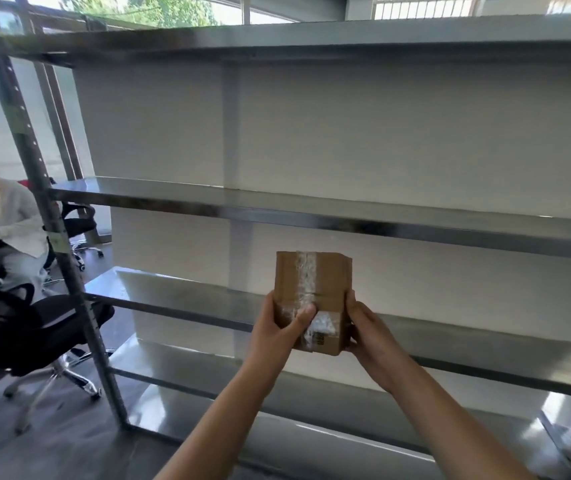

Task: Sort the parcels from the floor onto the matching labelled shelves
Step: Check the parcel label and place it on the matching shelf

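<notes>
Centre frame, low: our left hand and right hand both grip the box before bare shelves. Label unreadable, so we risk shelving it wrong.

The parcel is plain brown cardboard, with a strip of clear, glossy tape down the middle of its face and a white label printed in black near its lower edge. The shelves are silver-grey metal against a white backing. The floor is dark grey. The chair is black mesh on a silver base. The seated person wears white over black.
</notes>
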A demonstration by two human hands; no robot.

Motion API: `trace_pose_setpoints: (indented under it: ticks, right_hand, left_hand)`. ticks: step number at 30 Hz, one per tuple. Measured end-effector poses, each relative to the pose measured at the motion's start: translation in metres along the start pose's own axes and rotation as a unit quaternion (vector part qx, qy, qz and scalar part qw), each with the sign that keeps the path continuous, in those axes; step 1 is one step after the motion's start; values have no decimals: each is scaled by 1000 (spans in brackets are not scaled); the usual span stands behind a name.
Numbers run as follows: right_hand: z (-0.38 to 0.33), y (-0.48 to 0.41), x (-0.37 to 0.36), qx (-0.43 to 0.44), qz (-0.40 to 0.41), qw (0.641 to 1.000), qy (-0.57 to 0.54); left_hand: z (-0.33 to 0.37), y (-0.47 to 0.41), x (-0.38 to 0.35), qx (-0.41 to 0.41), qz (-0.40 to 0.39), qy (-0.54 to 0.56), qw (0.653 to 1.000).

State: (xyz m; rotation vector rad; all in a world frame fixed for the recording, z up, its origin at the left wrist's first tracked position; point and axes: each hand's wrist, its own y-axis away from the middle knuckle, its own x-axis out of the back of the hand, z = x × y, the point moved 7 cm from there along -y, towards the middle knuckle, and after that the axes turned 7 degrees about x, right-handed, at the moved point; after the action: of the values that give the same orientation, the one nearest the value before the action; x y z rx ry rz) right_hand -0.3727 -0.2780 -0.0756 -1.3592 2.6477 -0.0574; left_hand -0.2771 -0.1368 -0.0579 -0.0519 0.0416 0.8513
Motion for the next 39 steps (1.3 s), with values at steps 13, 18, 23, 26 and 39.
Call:
trace_pose_setpoints:
  ticks: [13, 18, 23, 26, 39]
  right_hand:
    - [6, 20, 52, -6, 146, 989, -33]
    - [0, 26, 64, 12, 163, 985, -46]
    - [-9, 29, 68, 32, 166, 984, -63]
    - [-13, 31, 71, 34, 167, 984, -49]
    - [-40, 36, 79, 61, 215, 972, -74]
  left_hand:
    - [-3, -22, -26, -63, -10, 11, 998]
    - [-13, -26, -45, -41, -16, -2, 999]
    - [-22, -25, -71, -6, -57, 14, 998]
    - [-25, -25, -80, 15, -65, 18, 998]
    - [5, -21, -88, -89, -46, -93, 991]
